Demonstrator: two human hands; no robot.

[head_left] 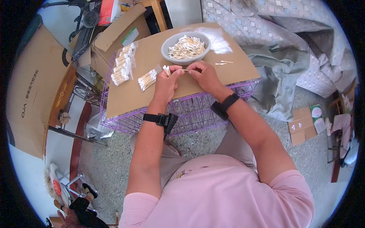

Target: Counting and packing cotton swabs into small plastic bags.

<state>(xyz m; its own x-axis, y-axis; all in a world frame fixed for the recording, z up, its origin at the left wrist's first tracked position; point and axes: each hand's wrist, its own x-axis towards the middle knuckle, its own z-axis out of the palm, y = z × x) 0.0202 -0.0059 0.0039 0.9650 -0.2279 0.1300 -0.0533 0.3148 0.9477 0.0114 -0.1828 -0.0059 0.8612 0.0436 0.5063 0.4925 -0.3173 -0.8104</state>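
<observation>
My left hand (166, 84) is closed around a small bunch of cotton swabs (166, 70), their white tips sticking up above the fingers. Between the fingertips of both hands lies a single cotton swab (184, 70), with my right hand (206, 77) pinching its right end. Just beyond the hands stands a grey bowl (164, 53) heaped with loose swabs (187, 47). A clear bag of swabs (147, 80) rests left of my left hand. Farther left, several more filled bags (123, 65) overlap in a row. A few loose swabs (220, 63) lie right of the bowl.
Flat cardboard (133, 99) tops a purple wire cage (201, 110). Clear plastic bags (216, 40) are piled at its back right. Patterned fabric (289, 22) and a greyish cover (273, 76) hang to the right. A large carton (34, 91) stands at left; another person's foot (89, 190) shows lower left.
</observation>
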